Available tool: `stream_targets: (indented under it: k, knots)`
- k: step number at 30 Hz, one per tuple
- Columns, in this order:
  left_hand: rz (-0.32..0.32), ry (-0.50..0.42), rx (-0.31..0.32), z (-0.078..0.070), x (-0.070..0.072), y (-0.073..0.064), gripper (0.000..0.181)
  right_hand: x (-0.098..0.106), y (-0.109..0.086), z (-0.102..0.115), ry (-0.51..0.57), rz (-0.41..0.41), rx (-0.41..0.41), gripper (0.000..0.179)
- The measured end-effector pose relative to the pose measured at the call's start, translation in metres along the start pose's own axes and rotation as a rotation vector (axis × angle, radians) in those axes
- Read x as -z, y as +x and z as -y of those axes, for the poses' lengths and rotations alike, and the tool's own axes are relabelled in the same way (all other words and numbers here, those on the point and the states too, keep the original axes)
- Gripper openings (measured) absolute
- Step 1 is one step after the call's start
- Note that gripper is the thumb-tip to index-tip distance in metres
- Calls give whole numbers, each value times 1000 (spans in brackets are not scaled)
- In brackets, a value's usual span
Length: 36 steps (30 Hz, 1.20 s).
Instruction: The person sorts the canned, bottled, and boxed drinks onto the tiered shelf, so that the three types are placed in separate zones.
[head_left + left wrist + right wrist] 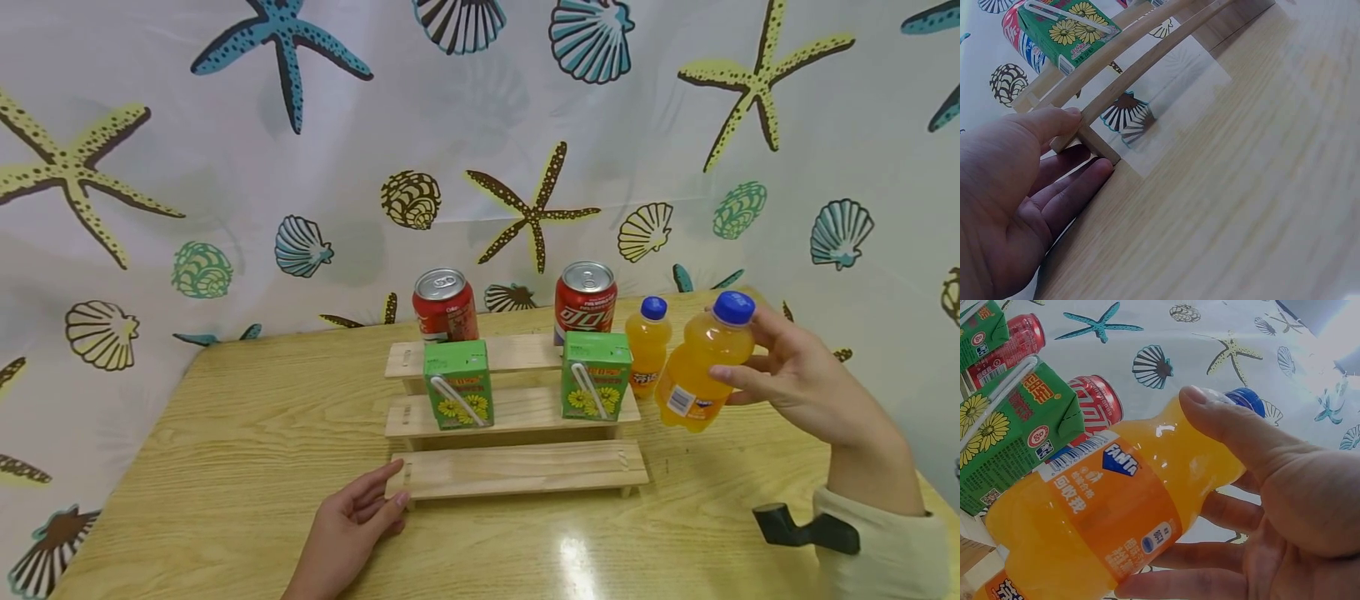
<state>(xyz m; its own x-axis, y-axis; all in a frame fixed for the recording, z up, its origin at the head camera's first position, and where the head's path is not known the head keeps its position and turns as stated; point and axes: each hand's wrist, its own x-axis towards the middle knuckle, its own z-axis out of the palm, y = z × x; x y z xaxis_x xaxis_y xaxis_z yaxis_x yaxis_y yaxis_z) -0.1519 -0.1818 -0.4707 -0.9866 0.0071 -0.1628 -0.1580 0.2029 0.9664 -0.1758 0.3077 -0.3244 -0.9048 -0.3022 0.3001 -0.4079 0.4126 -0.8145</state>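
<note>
My right hand holds an orange Fanta bottle with a blue cap, tilted, at the right side of a three-step wooden rack. In the right wrist view the thumb lies across the bottle's neck, with fingers behind it. A second orange soda bottle stands beside the rack, just left of the held one. My left hand grips the left end of the lowest step; the left wrist view shows the thumb on top and fingers by the leg.
Two red cola cans stand on the top step. Two green juice boxes with straws sit on the middle step. Behind the wooden table hangs a white sheet printed with shells and starfish.
</note>
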Motion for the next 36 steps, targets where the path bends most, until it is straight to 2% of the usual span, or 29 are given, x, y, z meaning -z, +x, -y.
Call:
stream_targets:
  k: [20, 29, 36]
  knots:
    - [3, -10, -5, 1, 1, -1, 48, -1, 0, 4, 75, 81, 60, 61]
    - [9, -9, -13, 1, 1, -1, 48, -4, 1, 2, 182, 142, 122, 58]
    - [6, -3, -10, 1, 1, -1, 48, -6, 2, 3, 148, 138, 158, 62]
